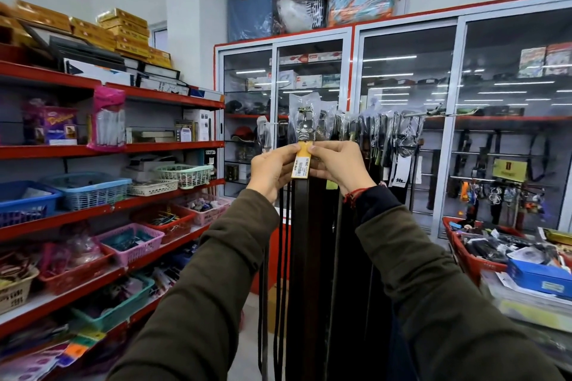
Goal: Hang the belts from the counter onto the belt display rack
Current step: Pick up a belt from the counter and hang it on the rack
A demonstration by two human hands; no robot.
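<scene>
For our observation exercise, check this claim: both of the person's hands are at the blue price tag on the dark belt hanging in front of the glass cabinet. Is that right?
Not quite. The head view shows the price tag is yellow, not blue. The rest holds: the left hand and right hand are both at the tag on the dark belt hanging in front of the glass cabinet.

Both hands, left (272, 168) and right (335, 165), are raised together, fingertips pinching a yellow price tag (301, 164) on a dark belt (305, 226) whose plastic-wrapped buckle (305, 124) hangs at the front of the belt display rack (433, 113), beside other hanging belts (387, 139).
</scene>
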